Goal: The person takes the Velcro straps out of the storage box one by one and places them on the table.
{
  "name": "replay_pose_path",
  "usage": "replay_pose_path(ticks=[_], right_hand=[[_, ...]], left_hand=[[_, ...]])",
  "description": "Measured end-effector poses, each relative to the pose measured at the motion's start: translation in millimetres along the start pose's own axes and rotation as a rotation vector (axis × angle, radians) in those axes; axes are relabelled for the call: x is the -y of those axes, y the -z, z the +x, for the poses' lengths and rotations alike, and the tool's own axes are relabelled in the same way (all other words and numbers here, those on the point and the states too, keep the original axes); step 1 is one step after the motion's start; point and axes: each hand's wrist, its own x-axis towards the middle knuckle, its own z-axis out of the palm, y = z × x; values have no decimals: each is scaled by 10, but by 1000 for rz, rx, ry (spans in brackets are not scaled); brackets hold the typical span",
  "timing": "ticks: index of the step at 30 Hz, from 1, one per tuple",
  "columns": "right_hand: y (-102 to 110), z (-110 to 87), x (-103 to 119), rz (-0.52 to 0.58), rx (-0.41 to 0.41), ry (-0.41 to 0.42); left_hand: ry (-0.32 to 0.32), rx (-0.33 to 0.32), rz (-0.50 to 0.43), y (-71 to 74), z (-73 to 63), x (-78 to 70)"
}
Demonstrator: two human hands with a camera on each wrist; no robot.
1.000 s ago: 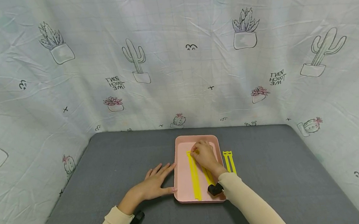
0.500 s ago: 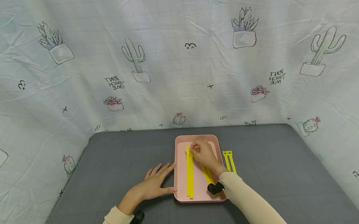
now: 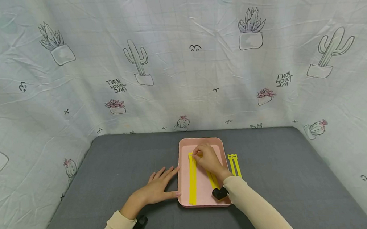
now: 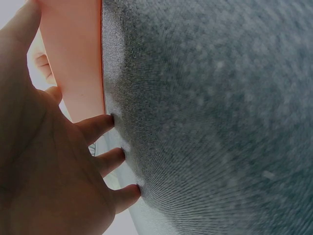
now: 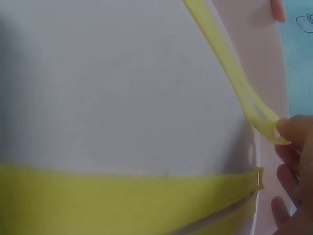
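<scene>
A shallow pink tray [image 3: 200,139] lies on the grey table. Inside it, toward the left, is a pair of yellow slotted-head cable ties [image 3: 192,186] lying side by side lengthwise. My right hand [image 3: 209,160] pinches a yellow tie near its head between thumb and index finger; in the right wrist view this tie [image 5: 230,66] slants down to the fingertips. More yellow ties [image 5: 127,200] lie in the tray beneath the right wrist, partly hidden in the head view. My left hand [image 3: 157,190] has its fingers spread, with the thumb and index fingertips at the tray's left edge.
Two more yellow ties [image 3: 234,164] lie on the table just right of the tray, their near ends hidden by the right forearm. A white curtain [image 3: 165,58] with printed cacti rises behind and along both sides of the grey table [image 3: 134,151].
My right hand has shifted slightly left. The pair of ties has slid left across the tray, rising slightly toward its far end midway and then coming back. The left hand has stayed put.
</scene>
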Motion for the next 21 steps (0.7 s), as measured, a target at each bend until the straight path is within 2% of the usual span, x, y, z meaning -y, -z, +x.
replay_pose_path(ticks=[7,21], right_hand=[[4,-17,32,1,-14,24],[14,-89,78,20,-14,-5]], left_hand=[[6,2,-5,-8,6,26],[-1,1,-2,-25,-24,37]])
